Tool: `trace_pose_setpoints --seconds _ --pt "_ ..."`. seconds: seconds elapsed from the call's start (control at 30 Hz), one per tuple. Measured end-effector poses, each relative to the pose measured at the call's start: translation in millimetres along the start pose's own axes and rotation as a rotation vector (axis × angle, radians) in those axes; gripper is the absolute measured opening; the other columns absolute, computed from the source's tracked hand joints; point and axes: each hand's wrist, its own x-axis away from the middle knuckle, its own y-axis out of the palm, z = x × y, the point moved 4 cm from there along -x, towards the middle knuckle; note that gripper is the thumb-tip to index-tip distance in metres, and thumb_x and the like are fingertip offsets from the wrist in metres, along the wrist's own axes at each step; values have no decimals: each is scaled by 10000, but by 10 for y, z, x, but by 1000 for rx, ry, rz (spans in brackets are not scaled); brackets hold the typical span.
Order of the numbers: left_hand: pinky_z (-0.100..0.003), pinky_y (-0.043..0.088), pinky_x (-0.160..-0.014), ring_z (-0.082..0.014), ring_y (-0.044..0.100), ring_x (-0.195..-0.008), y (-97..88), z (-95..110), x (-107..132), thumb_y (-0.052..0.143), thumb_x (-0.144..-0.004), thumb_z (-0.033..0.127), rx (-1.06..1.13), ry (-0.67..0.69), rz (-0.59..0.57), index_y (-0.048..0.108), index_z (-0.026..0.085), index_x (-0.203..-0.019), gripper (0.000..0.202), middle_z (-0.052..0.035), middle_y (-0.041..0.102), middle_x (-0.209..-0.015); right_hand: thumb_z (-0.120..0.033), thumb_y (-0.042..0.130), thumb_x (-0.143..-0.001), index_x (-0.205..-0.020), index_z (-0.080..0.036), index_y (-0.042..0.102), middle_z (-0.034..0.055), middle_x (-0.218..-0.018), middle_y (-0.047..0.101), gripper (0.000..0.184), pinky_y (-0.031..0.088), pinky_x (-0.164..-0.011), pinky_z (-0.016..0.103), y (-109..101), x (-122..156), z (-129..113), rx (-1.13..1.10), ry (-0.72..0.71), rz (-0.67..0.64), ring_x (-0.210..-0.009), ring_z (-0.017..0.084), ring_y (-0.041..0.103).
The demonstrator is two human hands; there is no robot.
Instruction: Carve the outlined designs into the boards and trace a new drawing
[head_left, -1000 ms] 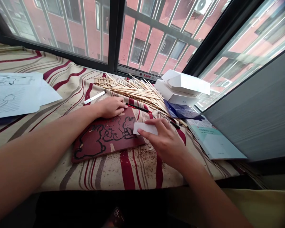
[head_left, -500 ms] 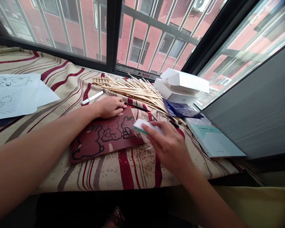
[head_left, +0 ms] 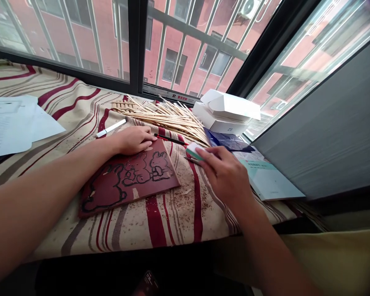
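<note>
A dark red board (head_left: 103, 187) with black outlines of bear-like figures lies flat on the striped cloth. My left hand (head_left: 135, 139) rests at its far edge, fingers curled and pressed down there, holding it. In my right hand (head_left: 226, 172), pinched between thumb and fingers, is a white and green eraser (head_left: 194, 151), held to the right of the board and apart from it. Under the eraser lies a thin metal-tipped tool (head_left: 191, 159), partly covered by the hand. A black and red pen (head_left: 172, 140) lies just beyond the board.
Brown crumbs (head_left: 188, 201) are scattered over the cloth (head_left: 126, 234). Behind are a white marker (head_left: 111, 128), a pile of thin wooden sticks (head_left: 166, 119), a white box (head_left: 228, 111) and a blue plastic wrapper (head_left: 228, 141). A book (head_left: 271, 181) lies right, paper sheets (head_left: 12, 127) left.
My right hand has lifted the eraser off the board's right edge, moving it away to the right and farther back. The left hand stays on the board. The view has shifted slightly.
</note>
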Motion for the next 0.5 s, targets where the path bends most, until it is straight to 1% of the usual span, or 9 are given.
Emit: trace_pose_setpoints --seconds 0.07,0.13,0.23,0.3,0.33,0.4,0.43,0.5 --pt "-327 460 -966 -220 632 -1070 -5 1 3 338 -971 399 0 6 0 714 189 -1293 538 -94 640 -1172 -279 522 -1028 -1417 -170 643 155 -1180 702 422 545 -816 398 24 -109 145 -13 32 -25 -980 293 689" --pt "-326 464 -954 -222 633 -1056 -10 3 5 336 -973 404 -10 15 -7 728 197 -1268 532 -93 641 -1147 -281 517 -1026 -1452 -145 597 161 -1218 696 454 537 -832 402 84 -234 236 -41 29 -87 -1013 306 688" --pt "-324 469 -949 -221 638 -1050 -16 -1 6 337 -979 408 -10 23 0 728 200 -1269 530 -93 643 -1147 -302 499 -1031 -1475 -164 560 163 -1256 696 469 527 -837 409 203 -433 341 -51 11 -156 -1036 323 686" --pt "-320 470 -949 -218 640 -1053 -16 -8 6 345 -982 408 -3 27 9 722 203 -1283 524 -91 647 -1155 -300 500 -1026 -1490 -160 537 178 -1279 696 485 521 -863 426 300 -546 452 -27 51 -187 -1064 340 682" --pt "-318 470 -949 -216 641 -1054 -15 -12 6 348 -983 408 1 28 12 718 206 -1289 521 -89 649 -1155 -285 509 -1019 -1488 -147 535 186 -1285 697 490 518 -883 440 356 -585 515 -20 78 -225 -1088 351 679" --pt "-316 469 -950 -217 641 -1058 -13 -18 7 353 -984 409 5 29 13 715 213 -1297 517 -88 650 -1150 -244 559 -986 -1459 -129 563 187 -1274 709 486 510 -930 462 455 -612 612 -18 81 -327 -1138 366 669" --pt "-317 469 -948 -219 641 -1058 -12 -19 7 355 -983 408 6 29 12 714 216 -1299 515 -88 650 -1148 -233 571 -978 -1450 -134 572 181 -1289 706 482 504 -956 463 473 -603 645 -25 70 -352 -1172 361 659" --pt "-322 471 -937 -224 641 -1054 -10 -19 8 358 -982 407 3 27 7 717 219 -1296 512 -91 649 -1145 -234 559 -987 -1417 -144 596 163 -1285 708 441 502 -970 440 434 -550 687 -63 54 -321 -1181 329 657"
